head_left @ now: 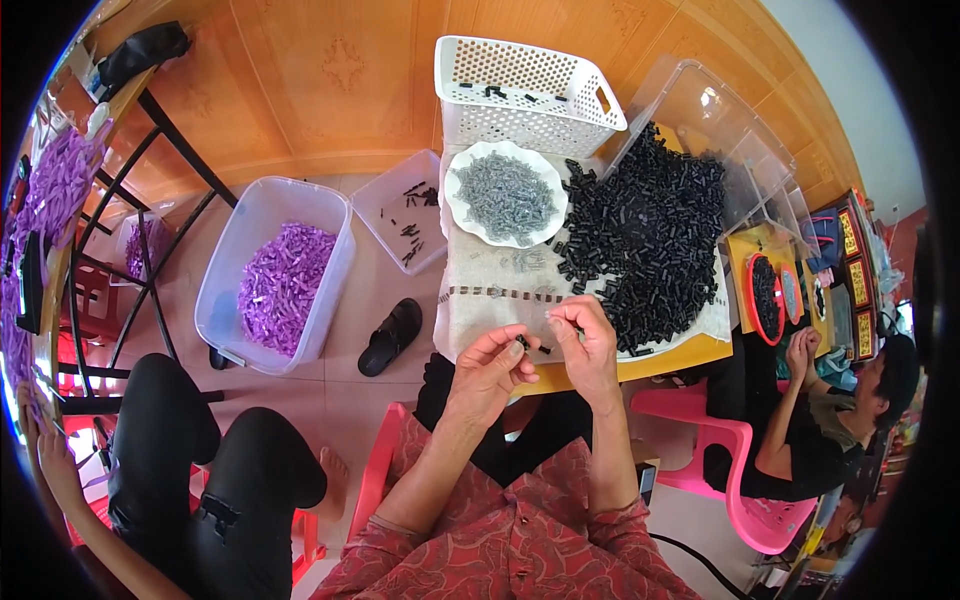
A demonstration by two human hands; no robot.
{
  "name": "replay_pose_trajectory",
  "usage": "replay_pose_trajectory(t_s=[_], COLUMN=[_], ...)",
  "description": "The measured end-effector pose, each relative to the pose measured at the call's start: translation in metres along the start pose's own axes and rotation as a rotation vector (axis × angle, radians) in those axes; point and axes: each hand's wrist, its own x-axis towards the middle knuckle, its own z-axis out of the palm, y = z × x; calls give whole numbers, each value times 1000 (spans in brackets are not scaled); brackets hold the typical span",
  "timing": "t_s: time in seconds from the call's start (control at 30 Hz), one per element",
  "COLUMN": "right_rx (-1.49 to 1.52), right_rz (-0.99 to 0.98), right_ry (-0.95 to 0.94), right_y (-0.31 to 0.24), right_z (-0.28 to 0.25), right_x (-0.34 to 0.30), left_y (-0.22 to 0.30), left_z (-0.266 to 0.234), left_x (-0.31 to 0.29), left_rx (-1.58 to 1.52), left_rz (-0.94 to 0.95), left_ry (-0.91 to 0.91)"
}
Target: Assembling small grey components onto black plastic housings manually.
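Observation:
My left hand (487,378) is closed in a pinch on a small black plastic piece (522,342), above the near edge of the cloth-covered table. Close beside it, my right hand (590,350) has thumb and forefinger pressed together; what they hold, if anything, is too small to make out. Another short black piece (544,350) shows between the two hands. A large heap of black tube-like pieces (650,250) spreads over the table just beyond my right hand. Straight ahead, a white scalloped plate (462,222) carries many small clear plastic pieces (505,195).
A white perforated basket (530,118) and a tilted clear bin (760,150) stand at the back. On the floor at left are a tub (335,290) of purple pieces, a shallow clear tray (375,200) and a black slipper (390,337). People sit on both sides.

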Motion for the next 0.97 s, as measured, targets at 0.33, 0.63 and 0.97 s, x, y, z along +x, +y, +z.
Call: replay_pose_trajectory(t_s=[0.33, 0.63, 0.97], right_rx=[139, -77, -526], right_rz=[62, -12, -34], right_ry=[27, 99, 139], right_y=[3, 20, 40], right_z=[-4, 11, 19], right_x=[-20, -10, 30], left_y=[-3, -1, -3], left_z=[3, 2, -3], left_x=[-1, 0, 1], left_rx=[-15, -6, 9], left_rz=[2, 36, 23], left_ry=[13, 54, 56])
